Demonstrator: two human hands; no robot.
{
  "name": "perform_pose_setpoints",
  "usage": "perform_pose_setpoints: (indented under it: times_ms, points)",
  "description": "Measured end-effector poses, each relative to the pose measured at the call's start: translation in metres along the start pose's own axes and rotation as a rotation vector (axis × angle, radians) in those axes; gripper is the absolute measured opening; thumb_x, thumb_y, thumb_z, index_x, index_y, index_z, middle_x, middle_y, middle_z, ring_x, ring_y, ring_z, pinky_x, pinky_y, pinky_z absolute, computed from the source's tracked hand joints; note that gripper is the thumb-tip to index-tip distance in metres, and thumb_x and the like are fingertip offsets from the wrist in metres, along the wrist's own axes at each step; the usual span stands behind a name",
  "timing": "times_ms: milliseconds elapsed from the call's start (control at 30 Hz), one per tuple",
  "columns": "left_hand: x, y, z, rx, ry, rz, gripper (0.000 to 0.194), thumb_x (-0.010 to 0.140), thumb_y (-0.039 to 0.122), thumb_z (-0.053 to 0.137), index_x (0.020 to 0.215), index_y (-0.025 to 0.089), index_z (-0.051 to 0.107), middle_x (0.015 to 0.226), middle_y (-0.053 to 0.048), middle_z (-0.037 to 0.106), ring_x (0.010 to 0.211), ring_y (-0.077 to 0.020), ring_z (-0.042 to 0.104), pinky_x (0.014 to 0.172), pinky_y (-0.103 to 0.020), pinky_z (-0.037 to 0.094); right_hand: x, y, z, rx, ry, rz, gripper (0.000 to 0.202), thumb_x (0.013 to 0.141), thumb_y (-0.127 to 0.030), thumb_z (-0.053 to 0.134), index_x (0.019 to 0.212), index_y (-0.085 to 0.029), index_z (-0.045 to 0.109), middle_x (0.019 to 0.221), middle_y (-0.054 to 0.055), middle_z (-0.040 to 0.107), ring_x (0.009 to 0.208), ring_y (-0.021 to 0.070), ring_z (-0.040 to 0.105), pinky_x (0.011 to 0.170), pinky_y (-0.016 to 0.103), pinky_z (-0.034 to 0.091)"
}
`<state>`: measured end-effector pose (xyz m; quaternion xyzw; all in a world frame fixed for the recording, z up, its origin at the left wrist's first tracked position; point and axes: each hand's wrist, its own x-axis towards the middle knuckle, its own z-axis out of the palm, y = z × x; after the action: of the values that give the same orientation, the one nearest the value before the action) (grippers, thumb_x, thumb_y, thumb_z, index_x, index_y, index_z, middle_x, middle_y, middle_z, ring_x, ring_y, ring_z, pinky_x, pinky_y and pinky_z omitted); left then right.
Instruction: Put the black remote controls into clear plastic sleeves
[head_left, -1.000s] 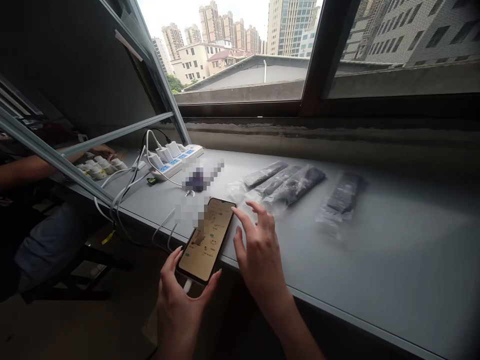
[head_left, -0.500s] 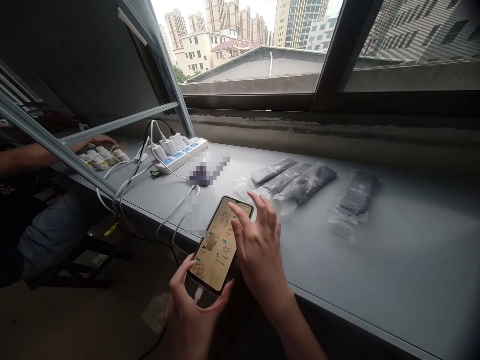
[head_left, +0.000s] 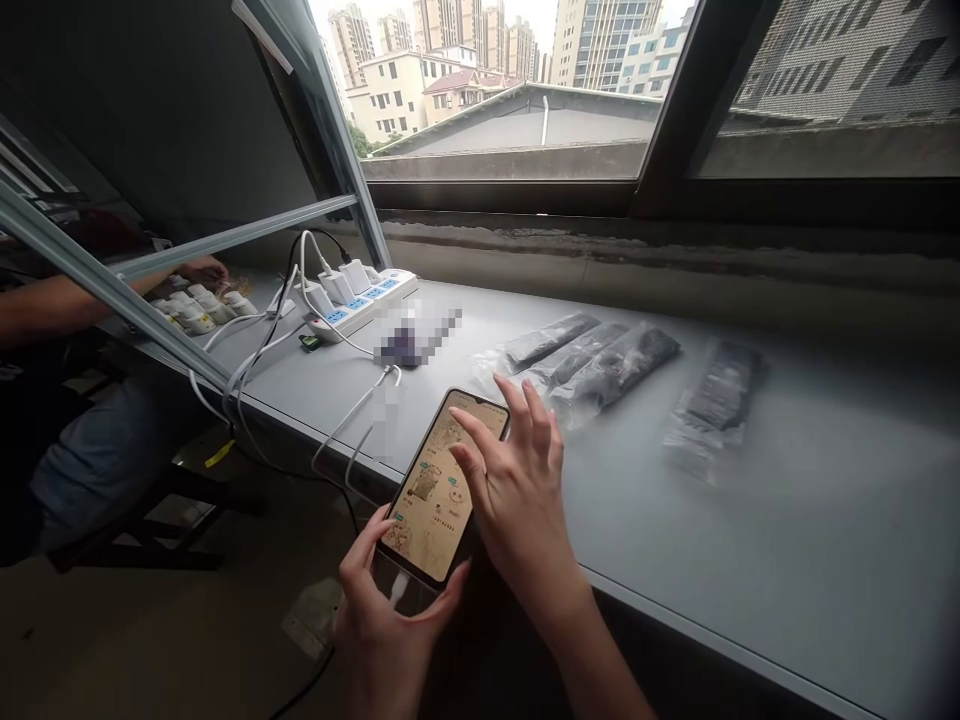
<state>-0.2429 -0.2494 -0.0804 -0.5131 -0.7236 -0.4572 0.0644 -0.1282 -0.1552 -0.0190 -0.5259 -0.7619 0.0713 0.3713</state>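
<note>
A smartphone (head_left: 429, 500) with a lit, tan screen of small drawings is tilted in front of the table edge. My left hand (head_left: 390, 610) grips its lower end, thumb and fingers along the two sides. A white charging plug (head_left: 399, 588) sits at the phone's bottom end. Over the upper right part of the screen hovers my right hand (head_left: 517, 480), its fingers spread and holding nothing. The index fingertip is at or just above the glass; whether it touches I cannot tell.
On the grey table (head_left: 810, 560) lie several dark items in clear plastic bags (head_left: 622, 370), with another bagged item (head_left: 720, 390) farther right. A white power strip (head_left: 367, 305) holds chargers and cables. Beyond the metal frame (head_left: 247, 235), another person's arm (head_left: 67, 305) reaches towards small white bottles (head_left: 196, 308).
My right index finger and thumb have shifted slightly left over the screen. The phone stays in my left hand, and the view has moved a little.
</note>
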Motion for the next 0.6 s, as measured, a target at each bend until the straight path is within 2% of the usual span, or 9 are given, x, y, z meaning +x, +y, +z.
perform_pose_setpoints:
  times_ms: [233,300,467,600]
  points:
    - [0.001,0.001,-0.001,-0.005,-0.013,0.009,0.063,0.07,0.045,0.076,0.119,0.019,0.045,0.124,-0.017,0.061,0.106,-0.0276,0.066,0.085,-0.046,0.058,0.0,0.0,0.002,-0.001,0.027,-0.019,0.038,0.098,-0.046,0.04,0.126,-0.031,0.061,0.153,0.005,0.033,0.144,0.0323,0.021,0.112,0.066,0.022]
    - [0.001,0.002,0.0,-0.004,-0.006,0.0,0.063,0.07,0.045,0.076,0.119,0.019,0.046,0.124,-0.016,0.062,0.107,-0.0277,0.065,0.086,-0.046,0.058,0.0,0.0,-0.001,0.022,0.076,-0.016,0.036,0.099,-0.041,0.04,0.127,-0.03,0.059,0.152,0.006,0.033,0.143,0.0319,0.023,0.112,0.064,0.025]
    - [0.002,0.005,0.0,0.014,0.019,-0.007,0.063,0.069,0.048,0.075,0.118,0.02,0.046,0.121,-0.015,0.063,0.106,-0.0274,0.066,0.085,-0.046,0.059,-0.002,0.002,-0.008,0.118,0.298,0.041,0.033,0.098,-0.023,0.037,0.122,-0.026,0.059,0.144,0.008,0.039,0.139,0.0275,0.031,0.109,0.053,0.034]
    - [0.003,0.006,-0.002,0.023,-0.007,-0.029,0.069,0.069,0.049,0.075,0.123,0.019,0.045,0.121,-0.016,0.063,0.104,-0.0281,0.066,0.083,-0.045,0.059,-0.005,0.004,-0.008,0.146,0.331,0.042,0.032,0.095,-0.019,0.04,0.119,-0.025,0.059,0.139,0.008,0.044,0.136,0.0266,0.035,0.108,0.051,0.036]
